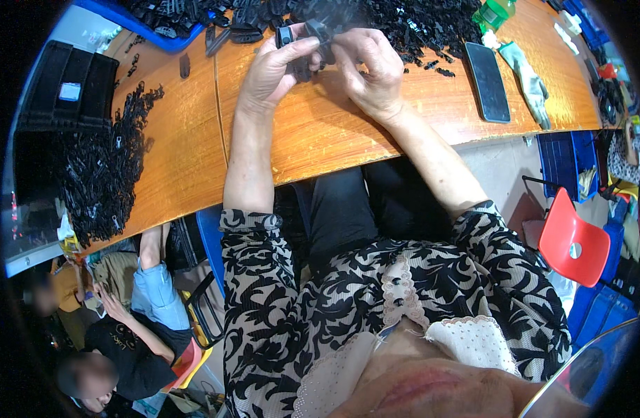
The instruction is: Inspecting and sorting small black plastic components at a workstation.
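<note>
Over the far part of the wooden table point(306, 139), my left hand point(267, 73) is closed around a black plastic part point(318, 33), its thumb lying across it. My right hand point(370, 70) is beside it, fingers bent and pinched near the same part. Whatever the right fingertips hold is too small or hidden to make out. Just beyond both hands spreads a large heap of small black plastic pieces point(417, 28). Larger black parts point(247, 31) lie to the left of that heap.
A phone point(487, 82) and a glove point(525, 80) lie on the right, below a green bottle point(494, 14). A blue tray point(149, 28) stands far left. Another pile of black pieces point(111, 164) covers the left table end by a black crate point(67, 87). A co-worker point(135, 334) sits lower left.
</note>
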`<state>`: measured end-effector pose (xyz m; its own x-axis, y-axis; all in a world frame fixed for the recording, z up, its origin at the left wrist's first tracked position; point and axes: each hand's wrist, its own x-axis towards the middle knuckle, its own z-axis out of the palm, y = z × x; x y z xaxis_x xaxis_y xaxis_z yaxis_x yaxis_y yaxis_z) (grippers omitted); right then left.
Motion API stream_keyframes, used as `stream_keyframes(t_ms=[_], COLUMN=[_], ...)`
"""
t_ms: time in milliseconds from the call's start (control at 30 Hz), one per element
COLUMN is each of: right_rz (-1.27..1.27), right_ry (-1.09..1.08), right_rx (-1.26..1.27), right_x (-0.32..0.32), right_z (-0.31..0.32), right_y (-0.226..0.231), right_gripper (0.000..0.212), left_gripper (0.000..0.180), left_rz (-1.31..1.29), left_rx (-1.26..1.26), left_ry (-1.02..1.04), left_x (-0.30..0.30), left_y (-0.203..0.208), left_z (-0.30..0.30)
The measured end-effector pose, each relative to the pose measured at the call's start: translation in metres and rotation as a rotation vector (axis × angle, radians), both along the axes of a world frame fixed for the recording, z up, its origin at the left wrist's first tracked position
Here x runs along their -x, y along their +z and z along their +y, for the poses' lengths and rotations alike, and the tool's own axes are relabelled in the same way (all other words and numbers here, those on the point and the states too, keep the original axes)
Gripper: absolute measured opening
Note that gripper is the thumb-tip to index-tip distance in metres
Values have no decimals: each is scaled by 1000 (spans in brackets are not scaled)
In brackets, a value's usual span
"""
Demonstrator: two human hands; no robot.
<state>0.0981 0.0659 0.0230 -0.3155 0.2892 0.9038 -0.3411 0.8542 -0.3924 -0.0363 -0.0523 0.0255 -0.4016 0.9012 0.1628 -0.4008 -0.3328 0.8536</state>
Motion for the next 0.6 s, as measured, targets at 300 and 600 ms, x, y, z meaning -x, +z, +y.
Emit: stream_keyframes(t_ms=[300,600], right_rz=[34,-133], right_ry=[9,297], right_rx=[-14,-61], right_x=[-2,-6], right_z=[6,11], right_y=[2,8], right_gripper=[21,24], left_gripper=[18,20], left_rz=[-29,-40], left_rx=[50,170], left_ry=[71,-38], left_x=[-1,7], left_y=[-1,-2], left_z=[4,-5])
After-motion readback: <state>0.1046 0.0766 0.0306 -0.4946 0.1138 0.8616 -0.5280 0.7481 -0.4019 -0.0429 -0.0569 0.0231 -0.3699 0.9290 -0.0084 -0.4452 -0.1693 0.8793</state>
